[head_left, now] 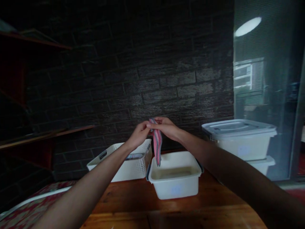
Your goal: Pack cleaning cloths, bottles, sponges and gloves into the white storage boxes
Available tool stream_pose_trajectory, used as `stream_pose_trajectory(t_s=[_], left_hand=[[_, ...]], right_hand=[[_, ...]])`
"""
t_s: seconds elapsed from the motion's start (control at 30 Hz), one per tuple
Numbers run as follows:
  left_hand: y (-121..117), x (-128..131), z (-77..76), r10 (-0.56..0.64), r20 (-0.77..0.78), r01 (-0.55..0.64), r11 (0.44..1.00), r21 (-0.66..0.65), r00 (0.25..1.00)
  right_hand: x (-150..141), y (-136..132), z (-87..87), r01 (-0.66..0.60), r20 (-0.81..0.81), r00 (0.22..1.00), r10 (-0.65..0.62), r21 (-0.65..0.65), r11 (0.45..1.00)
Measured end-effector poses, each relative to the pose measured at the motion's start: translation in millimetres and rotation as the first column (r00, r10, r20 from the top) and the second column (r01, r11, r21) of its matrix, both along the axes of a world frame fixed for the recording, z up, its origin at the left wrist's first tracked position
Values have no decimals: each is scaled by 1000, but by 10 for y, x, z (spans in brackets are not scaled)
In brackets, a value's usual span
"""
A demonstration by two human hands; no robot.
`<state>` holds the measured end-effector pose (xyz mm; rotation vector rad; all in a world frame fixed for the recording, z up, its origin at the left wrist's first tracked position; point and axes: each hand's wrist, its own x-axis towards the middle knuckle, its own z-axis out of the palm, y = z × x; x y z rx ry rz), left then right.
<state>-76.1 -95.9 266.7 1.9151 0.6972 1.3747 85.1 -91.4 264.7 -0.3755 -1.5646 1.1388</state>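
Note:
A pink and grey patterned cloth [157, 144] hangs down in a narrow strip from both my hands. My left hand [141, 132] pinches its upper end from the left. From the right, my right hand [166, 125] grips the same end, fingers closed round it. Whether the cloth is folded or a sock, I cannot tell. Its lower tip dangles over the left rim of a white plastic tub [176, 187]. The tub stands without a lid, and its inside looks shadowed, with contents I cannot make out.
Left of the tub is a white perforated basket [128, 173] with something flat inside. Two stacked white boxes, the upper one lidded [240, 130], stand at the right. All rest around a wooden table [126, 198]. A dark brick wall [154, 70] rises behind, with shelves [47, 136] at left.

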Motion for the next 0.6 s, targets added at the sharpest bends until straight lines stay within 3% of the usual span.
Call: stream_pose_trajectory(t_s=[0.17, 0.3, 0.43, 0.6], left_hand=[[49, 286, -208, 23, 220, 8, 990, -138, 975], [161, 330, -308, 144, 368, -52, 967, -251, 919], [221, 256, -315, 228, 404, -78, 932, -355, 886], [257, 109, -346, 197, 381, -49, 929, -366, 903]], right_hand=[[309, 38, -275, 154, -107, 982, -153, 3, 988], [502, 123, -446, 333, -234, 910, -341, -76, 940], [671, 144, -482, 394, -289, 857, -427, -169, 904], [854, 150, -411, 354, -254, 880, -401, -211, 911]])
